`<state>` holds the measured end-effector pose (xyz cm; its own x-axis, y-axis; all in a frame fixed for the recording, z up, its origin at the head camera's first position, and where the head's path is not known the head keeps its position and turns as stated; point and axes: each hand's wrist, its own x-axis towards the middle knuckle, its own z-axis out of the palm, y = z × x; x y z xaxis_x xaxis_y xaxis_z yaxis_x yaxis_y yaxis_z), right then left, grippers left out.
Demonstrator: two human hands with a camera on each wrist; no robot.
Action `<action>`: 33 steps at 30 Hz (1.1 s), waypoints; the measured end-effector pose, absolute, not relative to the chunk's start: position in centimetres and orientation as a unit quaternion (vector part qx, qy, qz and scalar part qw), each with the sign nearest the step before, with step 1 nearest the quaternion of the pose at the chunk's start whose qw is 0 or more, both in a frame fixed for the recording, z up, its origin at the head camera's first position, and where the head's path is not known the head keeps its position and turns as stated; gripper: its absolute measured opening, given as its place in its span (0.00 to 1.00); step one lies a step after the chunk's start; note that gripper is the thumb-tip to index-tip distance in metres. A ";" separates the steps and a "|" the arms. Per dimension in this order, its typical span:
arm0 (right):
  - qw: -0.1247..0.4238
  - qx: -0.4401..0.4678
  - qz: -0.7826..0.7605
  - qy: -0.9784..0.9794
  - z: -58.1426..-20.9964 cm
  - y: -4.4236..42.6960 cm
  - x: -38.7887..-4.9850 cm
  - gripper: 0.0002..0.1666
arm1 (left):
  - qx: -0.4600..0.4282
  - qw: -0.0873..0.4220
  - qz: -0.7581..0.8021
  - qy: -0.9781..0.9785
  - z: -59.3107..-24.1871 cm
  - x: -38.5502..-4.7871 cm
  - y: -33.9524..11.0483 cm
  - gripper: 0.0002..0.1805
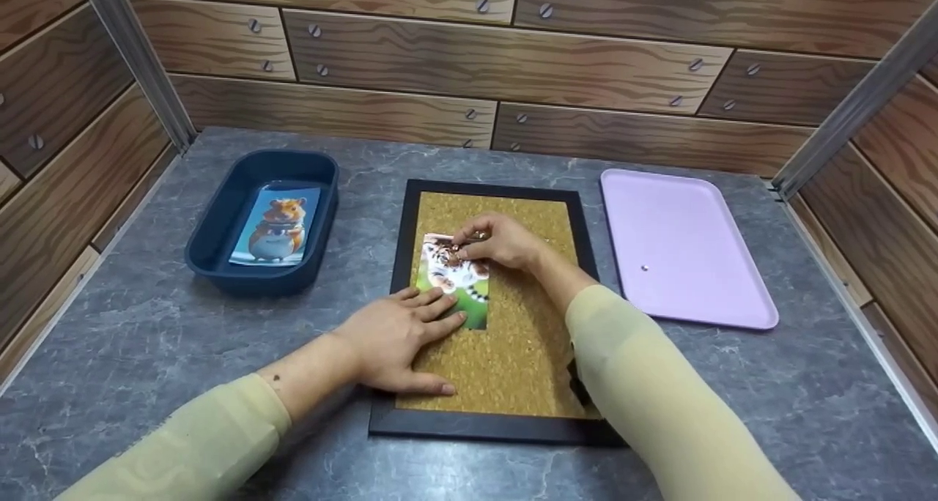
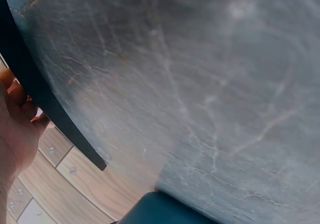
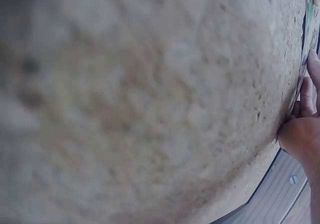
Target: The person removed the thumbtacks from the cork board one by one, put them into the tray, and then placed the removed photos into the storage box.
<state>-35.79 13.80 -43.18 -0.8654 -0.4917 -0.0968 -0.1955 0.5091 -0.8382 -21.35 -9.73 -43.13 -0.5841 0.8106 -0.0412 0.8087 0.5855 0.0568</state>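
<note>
In the head view, a tiger picture (image 1: 478,312) lies on the cork board (image 1: 506,369), inside its black frame (image 1: 484,425). My left hand (image 1: 392,340) rests flat with spread fingers across the picture's lower left part and the board's left edge. At the picture's upper part is my right hand (image 1: 506,243), with bent forefinger and thumb close together. Whether something small sits between those fingertips is too fine to make out. The left wrist view catches part of my left hand (image 2: 17,129) beside the frame's dark edge; my right hand (image 3: 302,129) shows at the right wrist view's border.
To the left stands a dark blue bin (image 1: 201,230) with a hamster picture (image 1: 277,230) in it. A lilac tray (image 1: 681,230) lies to the right and bears one tiny shiny pin-like object (image 1: 645,267). Wood-patterned walls (image 1: 440,54) enclose the grey marbled table (image 1: 293,340).
</note>
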 end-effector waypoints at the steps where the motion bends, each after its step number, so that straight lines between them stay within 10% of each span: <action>1: 0.165 -0.201 -0.451 0.854 -43.1 13.8 -35.8 0.14 | 0.455 0.031 0.015 0.890 -43.1 -21.4 -9.7 0.56; 33: 0.150 -0.224 -0.430 0.862 -43.1 13.8 -36.1 0.08 | 0.458 0.030 0.006 0.889 -43.1 -21.5 -9.7 0.56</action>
